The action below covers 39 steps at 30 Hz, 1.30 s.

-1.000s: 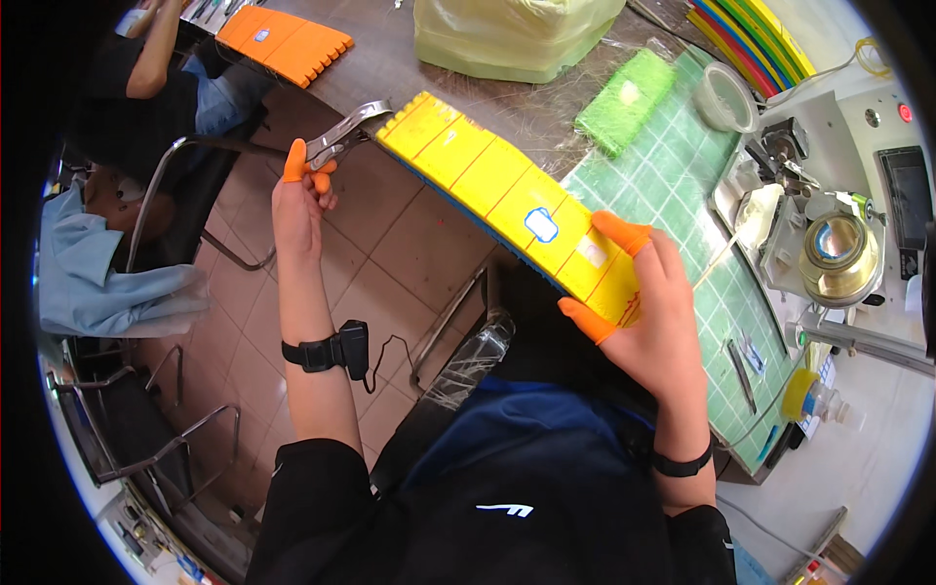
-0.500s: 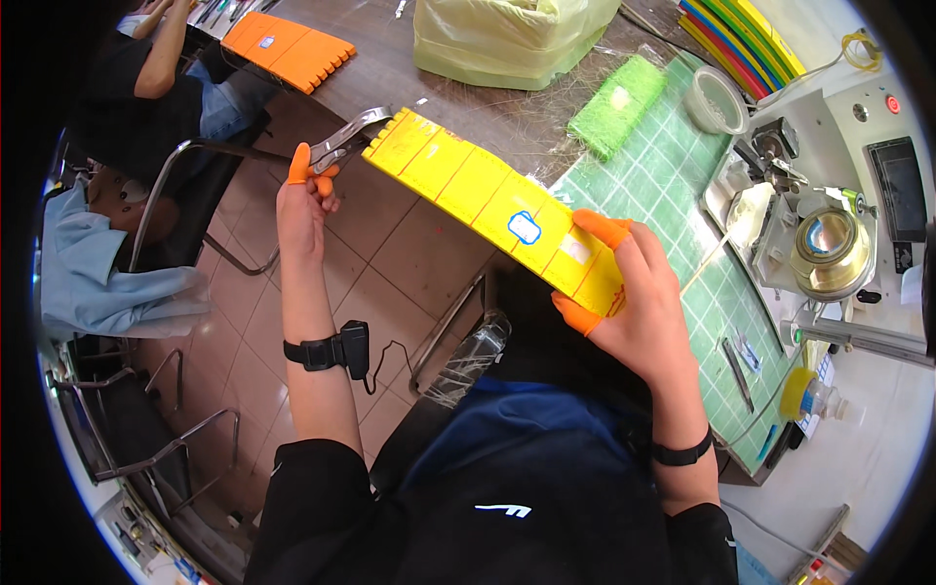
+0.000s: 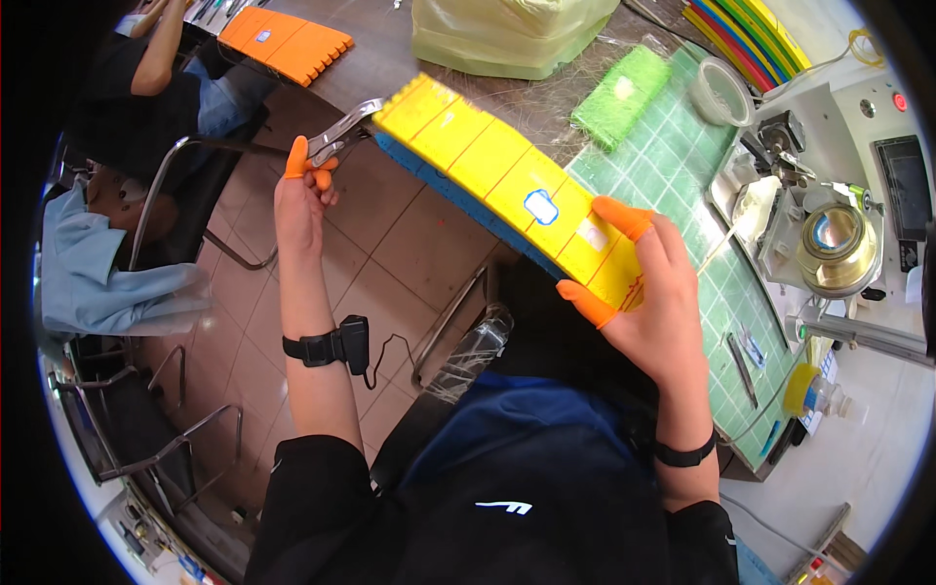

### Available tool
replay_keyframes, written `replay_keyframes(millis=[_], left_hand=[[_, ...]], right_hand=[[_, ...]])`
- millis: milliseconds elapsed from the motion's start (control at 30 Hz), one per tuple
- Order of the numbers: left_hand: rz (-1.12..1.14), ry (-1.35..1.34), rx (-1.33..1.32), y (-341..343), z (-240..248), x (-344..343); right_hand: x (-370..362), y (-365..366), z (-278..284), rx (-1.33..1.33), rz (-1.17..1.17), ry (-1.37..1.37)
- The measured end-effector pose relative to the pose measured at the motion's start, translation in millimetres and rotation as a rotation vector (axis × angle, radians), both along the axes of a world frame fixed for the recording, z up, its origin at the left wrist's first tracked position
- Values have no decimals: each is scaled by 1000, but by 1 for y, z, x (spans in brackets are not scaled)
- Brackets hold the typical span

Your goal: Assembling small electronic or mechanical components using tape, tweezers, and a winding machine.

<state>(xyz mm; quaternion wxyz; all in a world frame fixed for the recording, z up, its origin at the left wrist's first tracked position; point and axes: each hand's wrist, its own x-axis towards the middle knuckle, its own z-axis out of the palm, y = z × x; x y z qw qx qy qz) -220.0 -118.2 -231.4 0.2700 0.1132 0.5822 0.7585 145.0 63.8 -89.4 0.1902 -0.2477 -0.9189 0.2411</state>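
In my right hand (image 3: 655, 302), thumb and fingers with orange finger cots grip the near right end of a long yellow slab (image 3: 497, 175). Cross lines divide its top face, a white label outlined in blue sits on it, and its far end is notched. A blue layer (image 3: 458, 200) shows along its underside. My left hand (image 3: 307, 200), also wearing orange finger cots, is closed on a silver pliers-like tool (image 3: 341, 135). The tool's far end lies at the slab's notched end; whether it bites on the slab I cannot make out.
A green cutting mat (image 3: 673, 195) carries a green fuzzy pad (image 3: 621, 97) and a clear tub (image 3: 721, 93). A yellow bag-lined container (image 3: 507, 39) and an orange slab (image 3: 285, 44) are farther off. Right are a glass jar (image 3: 837, 249) and tweezers (image 3: 741, 370). Another person sits at upper left.
The yellow slab has risen slightly and tilted, so its blue underside now shows. My right hand moved a little right with it; the left hand with the tool shifted slightly upward.
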Motion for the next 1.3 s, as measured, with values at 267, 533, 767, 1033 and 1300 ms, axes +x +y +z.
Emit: replay_keyframes(millis=[267,533,767,1033,1300], left_hand=[[30,15,-43,4,9,7],[1,-6,6,2,3,5],[146,102,147,-28,-6,0],[75,352,-12,-22,18,23],[58,128,-46,4,12,25]], right_hand=[[-2,-5,-12,26,3,-5],[-4,-5,-13,16,-15,12],[-6,-6,-13,-2,-32,22],[-3,-6,-11,-2,-42,22],[-3,-6,-11,6,-19,48]])
